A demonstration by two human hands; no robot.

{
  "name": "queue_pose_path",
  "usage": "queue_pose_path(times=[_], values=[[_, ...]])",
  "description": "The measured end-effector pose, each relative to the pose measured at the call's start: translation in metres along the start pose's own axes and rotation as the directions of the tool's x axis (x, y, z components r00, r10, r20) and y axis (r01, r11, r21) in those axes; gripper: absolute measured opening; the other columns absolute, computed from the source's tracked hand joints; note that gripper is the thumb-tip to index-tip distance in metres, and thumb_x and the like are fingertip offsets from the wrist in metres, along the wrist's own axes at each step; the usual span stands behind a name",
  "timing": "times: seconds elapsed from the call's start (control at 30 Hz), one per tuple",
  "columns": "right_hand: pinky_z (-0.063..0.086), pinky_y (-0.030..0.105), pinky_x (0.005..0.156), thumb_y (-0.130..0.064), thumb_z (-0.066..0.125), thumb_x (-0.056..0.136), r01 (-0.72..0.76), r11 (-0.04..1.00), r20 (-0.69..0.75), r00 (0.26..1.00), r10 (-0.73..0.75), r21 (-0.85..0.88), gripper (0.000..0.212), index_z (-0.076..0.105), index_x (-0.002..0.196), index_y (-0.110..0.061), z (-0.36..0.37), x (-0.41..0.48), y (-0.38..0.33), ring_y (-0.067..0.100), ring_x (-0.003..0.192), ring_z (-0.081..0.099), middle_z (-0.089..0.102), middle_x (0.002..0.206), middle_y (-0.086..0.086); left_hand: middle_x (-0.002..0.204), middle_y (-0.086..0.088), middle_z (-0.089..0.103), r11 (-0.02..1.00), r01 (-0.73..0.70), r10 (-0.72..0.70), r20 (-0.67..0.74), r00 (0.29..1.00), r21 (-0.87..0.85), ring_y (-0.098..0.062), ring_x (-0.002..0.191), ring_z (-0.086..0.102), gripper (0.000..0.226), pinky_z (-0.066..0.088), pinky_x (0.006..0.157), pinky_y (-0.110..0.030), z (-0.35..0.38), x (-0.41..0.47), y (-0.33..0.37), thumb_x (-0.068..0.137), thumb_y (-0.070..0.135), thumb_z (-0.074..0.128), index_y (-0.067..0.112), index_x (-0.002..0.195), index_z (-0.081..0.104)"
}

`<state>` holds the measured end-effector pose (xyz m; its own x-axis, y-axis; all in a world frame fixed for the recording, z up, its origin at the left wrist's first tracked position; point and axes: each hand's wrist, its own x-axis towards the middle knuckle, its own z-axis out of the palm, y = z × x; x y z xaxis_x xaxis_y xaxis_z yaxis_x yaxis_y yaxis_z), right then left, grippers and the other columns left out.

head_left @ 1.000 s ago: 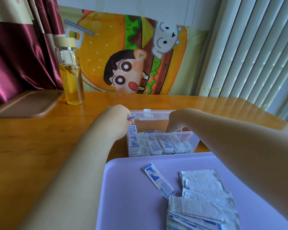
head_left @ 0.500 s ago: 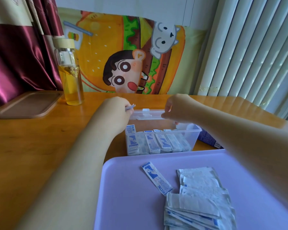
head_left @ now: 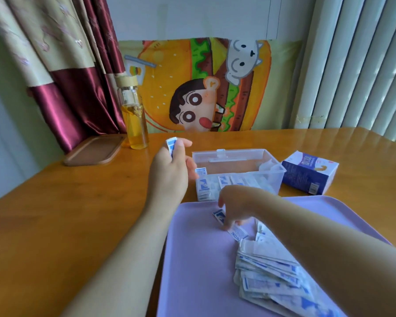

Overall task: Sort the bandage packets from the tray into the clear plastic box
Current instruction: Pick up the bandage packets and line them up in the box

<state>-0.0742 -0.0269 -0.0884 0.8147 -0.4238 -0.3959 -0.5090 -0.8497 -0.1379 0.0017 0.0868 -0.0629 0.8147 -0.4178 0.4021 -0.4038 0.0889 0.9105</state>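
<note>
Sorting under way, well short of done. Clear plastic box (head_left: 239,170) sits on the surface just beyond the tray (head_left: 192,259), lid open at the far side; a row of bandage packets (head_left: 215,183) stands along its near wall, just ahead of the right hand, with room behind them. Left hand (head_left: 172,167) raised beside the box's left end, fingers closed on a packet (head_left: 170,145) that pokes up above the thumb, not yet put in. Right hand (head_left: 234,208) down on the tray, fingertips pressing or pinching a single blue-and-white packet (head_left: 236,232); whether it is lifted or only touched I cannot tell. Below the right forearm, a loose heap of packets (head_left: 272,271) remains, by appearance larger than what is in the box. Judgement: perhaps a minority moved so far; the bulk is left. A blue carton (head_left: 309,172) lies to the right of the box, a bottle (head_left: 134,117) far beyond the left hand.
</note>
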Motion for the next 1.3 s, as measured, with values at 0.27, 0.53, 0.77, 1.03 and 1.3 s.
queue_pose_path(times=[0.27, 0.53, 0.77, 1.03, 1.3], values=[[0.046, 0.023, 0.068, -0.021, 0.072, 0.078, -0.052, 0.995, 0.088, 0.995, 0.044, 0.09, 0.026, 0.063, 0.102, -0.014, 0.0, 0.003, 0.004, 0.016, 0.058, 0.05, 0.06, 0.076, 0.006, 0.046, 0.012, 0.038, 0.993, 0.112, -0.11, 0.052, 0.993, -0.038, -0.005, 0.046, 0.036, 0.031, 0.034, 0.054, -0.026, 0.004, -0.035, -0.017, 0.099, 0.027, 0.04, 0.024, 0.079, 0.063], [0.041, 0.024, 0.054, -0.012, 0.073, 0.073, 0.084, 0.953, -0.192, 0.981, -0.028, 0.292, 0.035, 0.054, 0.102, -0.019, 0.012, -0.006, 0.015, 0.018, 0.057, 0.053, 0.061, 0.07, 0.002, 0.053, 0.007, 0.032, 0.905, 0.386, -0.333, 0.269, 0.904, -0.178, -0.006, 0.04, 0.025, 0.028, 0.027, 0.052, -0.026, -0.004, -0.046, -0.037, 0.101, 0.024, 0.04, 0.012, 0.091, 0.063], [0.046, 0.023, 0.056, -0.008, 0.078, 0.073, 0.533, 0.547, -0.571, 0.812, -0.118, 0.645, 0.024, 0.055, 0.077, -0.013, 0.01, -0.043, 0.01, 0.009, 0.049, 0.05, 0.052, 0.051, -0.009, 0.072, 0.002, 0.044, 0.767, 0.588, -0.435, 0.465, 0.771, -0.258, -0.006, 0.047, 0.031, 0.046, 0.029, 0.046, -0.019, -0.004, -0.043, -0.036, 0.072, 0.057, 0.06, 0.018, 0.096, 0.066], [0.032, 0.018, 0.05, -0.026, 0.083, 0.067, 0.53, 0.795, -0.708, 0.68, -0.19, 0.294, 0.045, 0.038, 0.068, -0.025, 0.028, -0.062, 0.011, 0.009, 0.053, 0.037, 0.046, 0.058, -0.005, 0.056, 0.004, 0.043, 0.678, 0.705, -0.427, 0.668, 0.609, -0.21, -0.006, 0.046, 0.035, 0.012, 0.028, 0.044, -0.019, 0.005, -0.059, -0.036, 0.077, 0.031, 0.06, 0.02, 0.079, 0.062], [0.04, 0.012, 0.062, -0.057, 0.072, 0.068, 0.155, 0.987, -0.258, 0.953, -0.159, -0.036, 0.036, 0.059, 0.092, -0.034, 0.032, -0.103, 0.054, -0.003, 0.075, 0.054, 0.06, 0.086, -0.02, 0.075, 0.001, 0.063, 0.456, 0.8, -0.501, 0.631, 0.593, -0.389, -0.003, 0.044, 0.052, 0.024, 0.03, 0.037, -0.012, 0.007, -0.057, -0.03, 0.097, 0.02, 0.042, 0.016, 0.094, 0.065]])
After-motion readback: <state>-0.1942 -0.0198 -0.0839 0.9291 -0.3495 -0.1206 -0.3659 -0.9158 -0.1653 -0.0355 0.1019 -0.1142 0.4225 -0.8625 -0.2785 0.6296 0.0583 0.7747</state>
